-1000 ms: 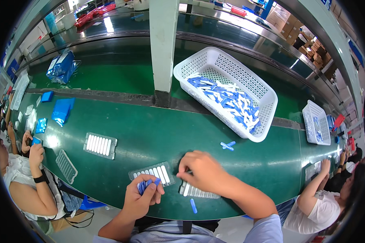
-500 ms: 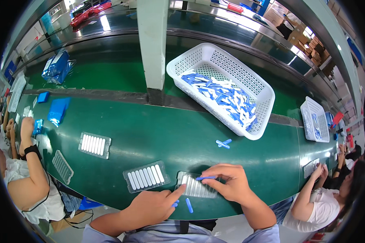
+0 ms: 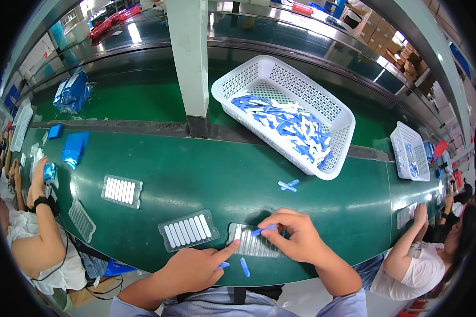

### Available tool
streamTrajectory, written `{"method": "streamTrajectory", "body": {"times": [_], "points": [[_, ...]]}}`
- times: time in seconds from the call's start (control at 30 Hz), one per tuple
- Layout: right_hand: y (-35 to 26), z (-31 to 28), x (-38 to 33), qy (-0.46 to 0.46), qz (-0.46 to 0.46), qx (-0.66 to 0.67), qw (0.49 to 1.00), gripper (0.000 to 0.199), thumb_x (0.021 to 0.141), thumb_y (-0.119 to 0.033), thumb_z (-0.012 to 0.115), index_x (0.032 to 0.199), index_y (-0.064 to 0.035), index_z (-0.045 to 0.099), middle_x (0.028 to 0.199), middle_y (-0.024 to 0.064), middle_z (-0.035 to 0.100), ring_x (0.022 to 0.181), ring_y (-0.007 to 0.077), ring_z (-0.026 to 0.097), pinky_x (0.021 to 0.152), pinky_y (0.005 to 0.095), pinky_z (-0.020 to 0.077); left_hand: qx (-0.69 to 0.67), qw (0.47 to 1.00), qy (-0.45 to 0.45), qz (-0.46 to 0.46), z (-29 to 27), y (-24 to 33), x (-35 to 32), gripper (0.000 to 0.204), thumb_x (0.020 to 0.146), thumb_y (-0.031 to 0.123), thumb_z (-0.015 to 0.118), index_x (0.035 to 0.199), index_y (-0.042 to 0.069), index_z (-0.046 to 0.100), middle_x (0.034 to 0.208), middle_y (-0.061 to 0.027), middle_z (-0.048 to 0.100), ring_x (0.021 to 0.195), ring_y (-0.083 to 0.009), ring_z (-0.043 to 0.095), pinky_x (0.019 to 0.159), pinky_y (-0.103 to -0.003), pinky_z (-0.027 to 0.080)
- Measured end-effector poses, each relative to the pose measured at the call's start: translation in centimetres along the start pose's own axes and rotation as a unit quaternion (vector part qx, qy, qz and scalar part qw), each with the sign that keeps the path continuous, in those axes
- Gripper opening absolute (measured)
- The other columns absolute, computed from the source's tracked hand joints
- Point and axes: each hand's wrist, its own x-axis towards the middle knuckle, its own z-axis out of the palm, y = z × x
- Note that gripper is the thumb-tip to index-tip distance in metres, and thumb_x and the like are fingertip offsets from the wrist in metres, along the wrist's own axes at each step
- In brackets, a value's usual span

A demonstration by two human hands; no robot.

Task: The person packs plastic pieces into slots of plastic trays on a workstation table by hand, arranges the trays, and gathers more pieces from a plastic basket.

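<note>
- My right hand (image 3: 296, 238) pinches a blue stick (image 3: 260, 231) between thumb and fingertips, over the slotted tray (image 3: 256, 248); I cannot tell whether the stick touches it
- My left hand (image 3: 195, 269) sets a straight index finger at that tray's left edge, the other fingers curled over blue pieces (image 3: 223, 264) whose ends peek out
- The slotted tray lies near the front edge of the green workbench (image 3: 333, 211), a loose blue stick (image 3: 245, 268) between it and that edge
- Just left of it sits a tray of white strips (image 3: 181, 219); farther left, a second filled tray (image 3: 137, 196)
- Two crossed sticks (image 3: 288, 185) lie beyond my right hand
- Past them, a white basket (image 3: 322, 105) toward the back holds a blue-and-white heap (image 3: 296, 129)
</note>
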Motion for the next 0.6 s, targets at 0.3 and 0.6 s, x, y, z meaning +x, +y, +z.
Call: {"method": "streamTrajectory", "body": {"times": [0.3,0.6], "points": [[1.0,0.4,0.1,-0.068,0.055,0.221,0.971,0.014,0.093,-0.004,0.072,0.107,-0.0038,0.074,0.092,0.0042,0.067,0.076,0.0083,0.061,0.063,0.0249,0.0471,-0.318,0.942,0.084,-0.058,-0.7,-0.7,-0.6,0.029,0.102,0.017,0.053,0.129,0.012,0.063,0.083,-0.0121,0.067,0.069,-0.0245,0.064,0.068,-0.035,0.05],[-0.7,4.1,-1.8,-0.012,-0.116,-0.275,0.954,0.029,0.075,-0.001,0.08,0.103,-0.0097,0.078,0.104,0.0052,0.065,0.092,0.0257,0.065,0.08,0.0364,0.0494,-0.438,0.886,0.146,-0.04,2.0,-2.4,-1.4,0.023,0.104,0.011,0.055,0.125,0.006,0.063,0.081,-0.0032,0.064,0.075,-0.0099,0.06,0.071,-0.027,0.048]]}}
